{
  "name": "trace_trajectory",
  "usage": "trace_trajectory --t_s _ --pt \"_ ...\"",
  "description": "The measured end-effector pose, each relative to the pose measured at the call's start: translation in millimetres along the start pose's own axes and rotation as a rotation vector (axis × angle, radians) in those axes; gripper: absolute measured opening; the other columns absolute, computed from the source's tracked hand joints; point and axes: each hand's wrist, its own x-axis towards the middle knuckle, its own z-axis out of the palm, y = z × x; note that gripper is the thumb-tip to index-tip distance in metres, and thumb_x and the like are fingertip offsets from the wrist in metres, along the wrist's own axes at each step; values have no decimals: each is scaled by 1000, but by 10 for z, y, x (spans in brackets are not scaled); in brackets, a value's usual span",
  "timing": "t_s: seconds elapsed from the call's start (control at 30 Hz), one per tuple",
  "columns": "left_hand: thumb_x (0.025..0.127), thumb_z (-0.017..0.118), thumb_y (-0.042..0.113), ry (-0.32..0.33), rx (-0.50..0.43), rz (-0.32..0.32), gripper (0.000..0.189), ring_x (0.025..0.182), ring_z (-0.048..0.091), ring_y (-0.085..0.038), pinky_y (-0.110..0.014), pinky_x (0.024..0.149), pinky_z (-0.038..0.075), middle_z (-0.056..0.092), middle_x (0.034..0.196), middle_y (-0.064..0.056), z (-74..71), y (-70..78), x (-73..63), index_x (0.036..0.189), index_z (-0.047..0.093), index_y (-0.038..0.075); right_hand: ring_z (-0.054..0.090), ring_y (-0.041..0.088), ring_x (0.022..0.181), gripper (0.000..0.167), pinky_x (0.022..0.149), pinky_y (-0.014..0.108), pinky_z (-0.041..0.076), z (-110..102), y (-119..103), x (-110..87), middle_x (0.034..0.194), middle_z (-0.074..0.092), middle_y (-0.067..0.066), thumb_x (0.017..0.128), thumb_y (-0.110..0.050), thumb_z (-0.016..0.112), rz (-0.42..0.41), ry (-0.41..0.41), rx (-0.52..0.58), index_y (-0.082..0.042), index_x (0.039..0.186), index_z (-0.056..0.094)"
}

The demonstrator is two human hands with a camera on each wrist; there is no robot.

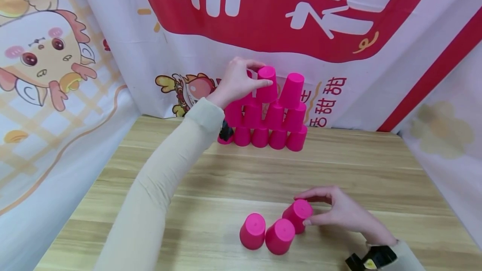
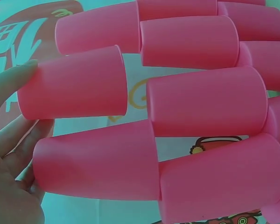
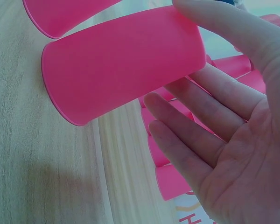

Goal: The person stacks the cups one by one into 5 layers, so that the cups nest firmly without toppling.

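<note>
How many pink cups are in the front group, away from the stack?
3: left cup, middle cup, and right cup in the right hand. Any nested inside would be hidden.

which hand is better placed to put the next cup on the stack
Likely the left hand: it pinches a cup up at the stack, while the right hand holds another cup well away from it.

From here I see a white cloth (image 1: 203, 53) with a red patch (image 1: 271, 24) behind the wood-grain surface (image 1: 339, 162); cartoon-printed cloth (image 1: 86, 99) hangs left.
</note>
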Motion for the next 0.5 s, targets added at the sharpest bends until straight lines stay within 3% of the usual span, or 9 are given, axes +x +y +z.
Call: trace_trajectory --t_s 0.5 --pt "86 83 37 -62 22 -54 56 120 49 -20 -24 77 55 59 123 2 75 -4 41 136 67 17 64 20 115 48 99 52 50 14 10 11 117 73 -5 86 -26 84 -17 12 10 -12 130 70"
